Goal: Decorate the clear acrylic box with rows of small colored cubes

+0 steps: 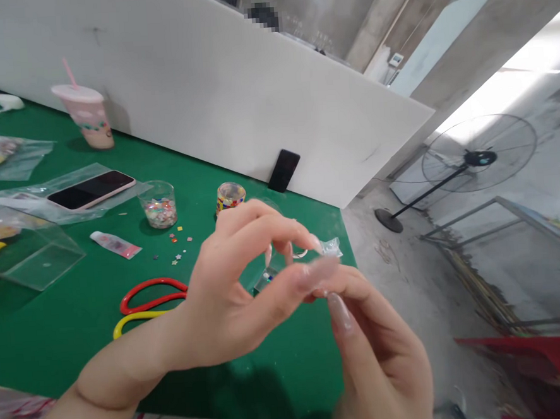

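Over the green table my left hand (246,281) and my right hand (378,342) meet at their fingertips. My left thumb and forefinger are curled into a pinch, and whatever is between them is too small to make out. My right thumb presses toward its bent forefinger just below, with perhaps a tiny pale bit at the tips. Behind the left hand, partly hidden, are a colourful patterned cup (230,195) and a small clear box (265,278). Scissors with red and yellow handles (155,293) lie beside the left wrist, their blades covered by it.
A clear cup of sequins (160,207), loose sequins (175,240), a small tube (116,244) and a phone (93,189) lie on the left. A pink drink cup (87,117) and a black phone (284,170) stand by the white partition (197,94). A fan (478,158) stands on the floor.
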`<state>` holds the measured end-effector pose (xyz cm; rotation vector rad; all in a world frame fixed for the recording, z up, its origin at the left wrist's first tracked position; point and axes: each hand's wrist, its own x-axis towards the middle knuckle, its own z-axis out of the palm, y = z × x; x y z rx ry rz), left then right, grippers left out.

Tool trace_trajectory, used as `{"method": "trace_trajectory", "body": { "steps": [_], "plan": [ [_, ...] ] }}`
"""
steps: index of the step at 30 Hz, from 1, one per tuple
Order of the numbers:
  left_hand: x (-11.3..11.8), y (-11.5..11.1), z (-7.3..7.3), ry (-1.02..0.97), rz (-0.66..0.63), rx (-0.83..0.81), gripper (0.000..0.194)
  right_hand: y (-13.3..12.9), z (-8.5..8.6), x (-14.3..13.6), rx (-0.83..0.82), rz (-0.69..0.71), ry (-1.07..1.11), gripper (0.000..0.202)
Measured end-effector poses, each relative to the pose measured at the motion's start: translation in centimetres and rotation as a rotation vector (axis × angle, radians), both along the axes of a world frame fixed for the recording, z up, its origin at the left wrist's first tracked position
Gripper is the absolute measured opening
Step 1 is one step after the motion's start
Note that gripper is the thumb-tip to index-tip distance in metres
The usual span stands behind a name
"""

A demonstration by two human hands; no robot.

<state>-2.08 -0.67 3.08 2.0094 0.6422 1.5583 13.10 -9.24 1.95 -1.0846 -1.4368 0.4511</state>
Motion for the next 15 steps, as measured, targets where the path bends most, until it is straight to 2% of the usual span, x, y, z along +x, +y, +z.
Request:
{"method": "trace_trajectory", "body": {
  "steps": [2, 5, 7, 10, 15],
  "plan": [
    [-0.9, -0.2, 0.1, 0.066, -0.028, 0.094, 0.005, 0.1, -0.2, 0.2, 0.002, -0.010, 0.030, 0.016],
    [-2.1, -0.6, 0.2, 0.199, -0.052, 0.184, 0.019, 0.3, -0.8, 0.6, 0.000, -0.023, 0.096, 0.014],
    [-2.5, -0.7, 0.3, 0.264, -0.012, 0.232, 0.025, 0.3, -1.2, 0.8, 0.011, -0.010, 0.128, 0.015],
    [-2.5, -0.7, 0.5, 0.326, 0.061, 0.306, 0.022, 0.4, -1.5, 0.7, 0.027, -0.005, 0.128, 0.018],
    [-2.2, -0.7, 0.2, 0.401, 0.002, 0.306, 0.026, 0.6, -1.3, 0.4, 0.125, -0.133, 0.058, 0.018]
  ]
}}
